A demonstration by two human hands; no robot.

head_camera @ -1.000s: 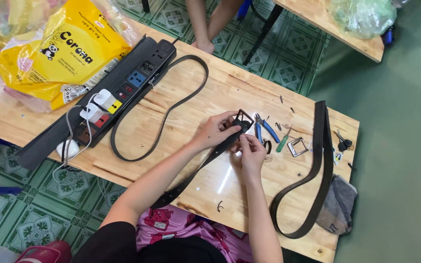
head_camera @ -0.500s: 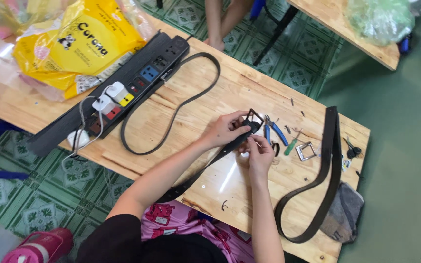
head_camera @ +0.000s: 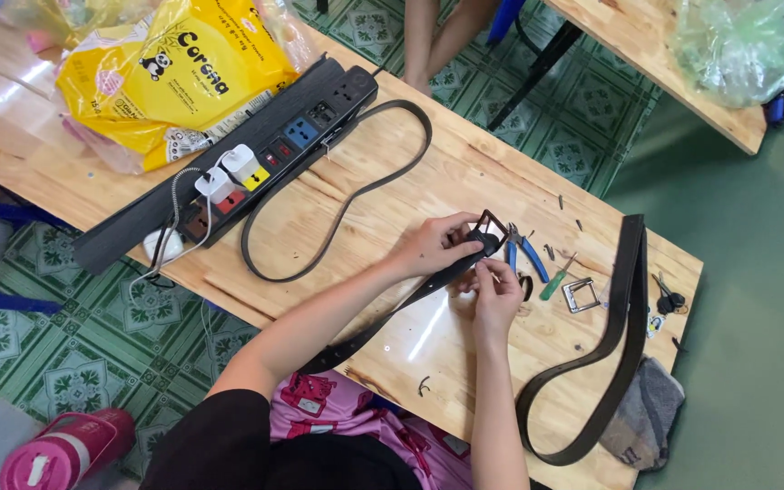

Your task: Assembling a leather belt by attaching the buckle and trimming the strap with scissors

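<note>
Bare surface (head_camera: 392, 209) left of the hands, inside the thin belt loop (head_camera: 338, 218). Right side crowded: pliers (head_camera: 526, 256), screwdriver (head_camera: 555, 279), metal buckle (head_camera: 581, 295), wide belt (head_camera: 623, 336).

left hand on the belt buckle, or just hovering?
Touching. The head view shows the left hand with its fingers closed around the buckle at the end of the dark belt, no gap between them.
</note>
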